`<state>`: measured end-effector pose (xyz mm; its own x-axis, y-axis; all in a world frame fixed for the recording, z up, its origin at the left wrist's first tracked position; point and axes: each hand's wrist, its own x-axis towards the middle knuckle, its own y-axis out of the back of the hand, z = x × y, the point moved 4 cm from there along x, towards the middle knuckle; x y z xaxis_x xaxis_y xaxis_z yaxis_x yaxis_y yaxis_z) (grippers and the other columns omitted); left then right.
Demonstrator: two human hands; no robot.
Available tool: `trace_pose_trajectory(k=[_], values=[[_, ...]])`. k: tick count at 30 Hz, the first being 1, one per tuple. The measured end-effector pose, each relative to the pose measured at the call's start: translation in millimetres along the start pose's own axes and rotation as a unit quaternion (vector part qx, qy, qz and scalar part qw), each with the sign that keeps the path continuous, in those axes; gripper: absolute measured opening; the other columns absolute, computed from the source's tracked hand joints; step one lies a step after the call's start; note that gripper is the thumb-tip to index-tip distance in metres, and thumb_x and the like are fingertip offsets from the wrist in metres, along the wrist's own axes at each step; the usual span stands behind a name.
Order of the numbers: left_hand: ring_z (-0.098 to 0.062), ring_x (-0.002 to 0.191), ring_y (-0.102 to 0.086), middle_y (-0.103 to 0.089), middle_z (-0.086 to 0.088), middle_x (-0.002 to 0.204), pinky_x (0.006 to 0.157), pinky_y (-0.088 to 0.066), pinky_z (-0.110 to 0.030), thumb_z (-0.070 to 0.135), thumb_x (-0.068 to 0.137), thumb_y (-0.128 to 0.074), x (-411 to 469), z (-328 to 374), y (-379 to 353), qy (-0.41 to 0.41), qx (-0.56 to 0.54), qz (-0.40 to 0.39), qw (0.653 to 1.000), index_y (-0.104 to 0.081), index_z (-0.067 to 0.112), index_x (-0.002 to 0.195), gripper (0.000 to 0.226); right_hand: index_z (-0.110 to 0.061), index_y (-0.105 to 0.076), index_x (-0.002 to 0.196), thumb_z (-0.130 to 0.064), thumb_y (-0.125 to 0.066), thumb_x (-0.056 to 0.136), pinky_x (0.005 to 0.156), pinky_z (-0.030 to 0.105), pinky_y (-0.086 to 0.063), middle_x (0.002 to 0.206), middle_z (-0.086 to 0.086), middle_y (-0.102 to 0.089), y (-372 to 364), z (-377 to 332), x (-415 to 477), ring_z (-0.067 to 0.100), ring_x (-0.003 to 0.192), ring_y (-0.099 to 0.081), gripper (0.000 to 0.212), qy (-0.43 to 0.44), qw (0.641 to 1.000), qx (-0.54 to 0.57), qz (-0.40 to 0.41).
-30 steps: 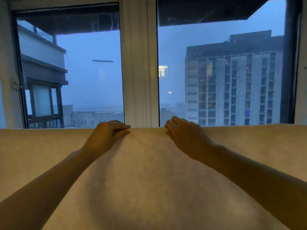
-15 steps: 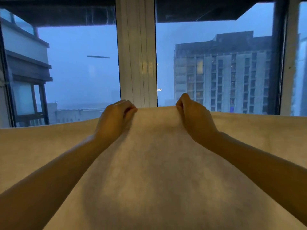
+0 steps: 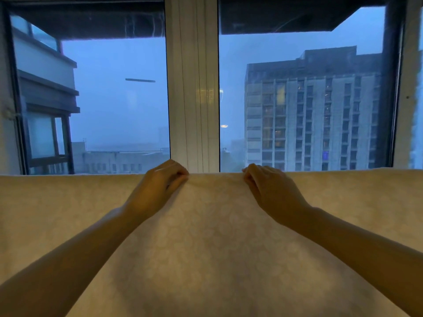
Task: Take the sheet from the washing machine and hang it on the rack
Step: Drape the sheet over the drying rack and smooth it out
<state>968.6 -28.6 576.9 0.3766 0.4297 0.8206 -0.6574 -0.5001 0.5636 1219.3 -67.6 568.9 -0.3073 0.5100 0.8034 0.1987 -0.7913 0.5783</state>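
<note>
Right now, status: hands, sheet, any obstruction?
Both up: left grip, right grip pinching sheet at top edge. Sheet spread wide, hanging toward camera; rack not visible. Nothing blocking; window frame beyond.

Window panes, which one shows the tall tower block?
The right pane, with the tower block; the left pane shows low rooftops and a nearby balcony.

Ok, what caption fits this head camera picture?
Left hand and right hand pinch the top edge of a cream sheet before a window.
</note>
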Motion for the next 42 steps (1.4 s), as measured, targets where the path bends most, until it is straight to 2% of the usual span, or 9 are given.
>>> trace_pose_trajectory(k=[4, 7, 12, 18, 26, 29, 35, 38, 42], values=[[-0.004, 0.091, -0.056, -0.058, 0.013, 0.101, 0.080, -0.039, -0.007, 0.036, 0.089, -0.046, -0.6, -9.5, 6.7, 0.038, 0.028, 0.013, 0.999, -0.060, 0.021, 0.120, 0.037, -0.019, -0.055, 0.099, -0.026, -0.043, 0.099, 0.065, 0.024, -0.046, 0.080, -0.005, -0.059, -1.1, -6.2, 5.4, 0.008, 0.065, -0.052, 0.014, 0.025, 1.000, -0.001, 0.006], [-0.008, 0.092, -0.056, -0.060, 0.010, 0.101, 0.083, -0.046, -0.020, 0.031, 0.091, -0.051, -3.9, -23.7, 13.2, 0.048, 0.053, 0.015, 0.997, -0.065, 0.018, 0.114, 0.030, -0.022, -0.051, 0.108, -0.027, -0.040, 0.100, 0.060, 0.017, -0.037, 0.083, -0.008, -0.058, -5.5, -11.4, 15.8, 0.005, 0.066, -0.053, 0.014, 0.030, 0.999, 0.017, -0.006], [-0.012, 0.090, -0.056, -0.063, 0.006, 0.096, 0.082, -0.046, -0.029, 0.023, 0.091, -0.056, -9.2, -45.8, 27.9, 0.042, 0.094, 0.005, 0.995, -0.070, 0.016, 0.104, 0.020, -0.020, -0.053, 0.107, -0.030, -0.037, 0.101, 0.064, 0.019, -0.048, 0.088, -0.004, -0.061, -20.7, -37.0, 38.2, 0.006, 0.069, -0.056, 0.020, 0.071, 0.996, 0.039, -0.034], [0.003, 0.085, -0.054, -0.061, 0.011, 0.097, 0.077, -0.039, -0.007, 0.024, 0.092, -0.054, -21.8, -82.9, 57.0, 0.063, 0.085, -0.019, 0.994, -0.068, 0.019, 0.106, 0.021, -0.016, -0.055, 0.111, -0.028, -0.040, 0.100, 0.073, 0.030, -0.055, 0.093, 0.001, -0.064, -38.5, -86.3, 67.8, 0.013, 0.077, -0.061, 0.021, 0.105, 0.991, 0.068, -0.037], [0.002, 0.089, -0.054, -0.061, 0.012, 0.102, 0.084, -0.045, -0.015, 0.031, 0.089, -0.055, -42.9, -150.4, 103.8, 0.084, 0.080, -0.073, 0.991, -0.065, 0.021, 0.113, 0.028, -0.018, -0.056, 0.115, -0.032, -0.038, 0.100, 0.078, 0.030, -0.054, 0.102, -0.001, -0.065, -71.1, -161.8, 104.2, 0.012, 0.083, -0.063, 0.027, 0.095, 0.990, 0.089, -0.046], [0.008, 0.085, -0.052, -0.060, 0.014, 0.101, 0.077, -0.040, -0.004, 0.036, 0.086, -0.053, -51.7, -176.7, 119.7, 0.077, 0.088, -0.090, 0.989, -0.065, 0.021, 0.115, 0.035, -0.020, -0.055, 0.123, -0.030, -0.041, 0.100, 0.084, 0.032, -0.054, 0.113, 0.000, -0.064, -80.8, -188.6, 115.1, 0.014, 0.094, -0.064, 0.029, 0.082, 0.990, 0.106, -0.043], [0.009, 0.084, -0.058, -0.065, 0.010, 0.092, 0.081, -0.040, -0.002, 0.037, 0.081, -0.058, -63.1, -206.9, 141.2, 0.040, 0.037, -0.036, 0.998, -0.072, 0.014, 0.105, 0.036, -0.019, -0.066, 0.108, -0.027, -0.047, 0.098, 0.079, 0.031, -0.055, 0.099, -0.002, -0.065, -93.3, -216.2, 132.3, 0.011, 0.083, -0.063, 0.023, 0.029, 0.992, 0.113, -0.054], [0.004, 0.089, -0.059, -0.066, 0.008, 0.086, 0.078, -0.046, -0.010, 0.036, 0.080, -0.058, -64.1, -212.3, 141.4, 0.027, 0.006, -0.007, 1.000, -0.075, 0.013, 0.096, 0.032, -0.022, -0.069, 0.106, -0.025, -0.052, 0.096, 0.081, 0.029, -0.054, 0.097, -0.004, -0.067, -92.7, -218.0, 132.4, 0.010, 0.083, -0.063, 0.020, 0.005, 0.992, 0.117, -0.057], [-0.002, 0.077, -0.060, -0.064, 0.008, 0.081, 0.074, -0.047, -0.020, 0.025, 0.089, -0.062, -54.7, -204.8, 144.0, 0.016, 0.035, 0.041, 0.998, -0.073, 0.014, 0.089, 0.015, -0.020, -0.066, 0.107, -0.020, -0.046, 0.098, 0.087, 0.031, -0.050, 0.103, -0.001, -0.065, -82.3, -219.0, 140.4, 0.014, 0.089, -0.060, 0.022, -0.031, 0.995, 0.083, -0.051]])
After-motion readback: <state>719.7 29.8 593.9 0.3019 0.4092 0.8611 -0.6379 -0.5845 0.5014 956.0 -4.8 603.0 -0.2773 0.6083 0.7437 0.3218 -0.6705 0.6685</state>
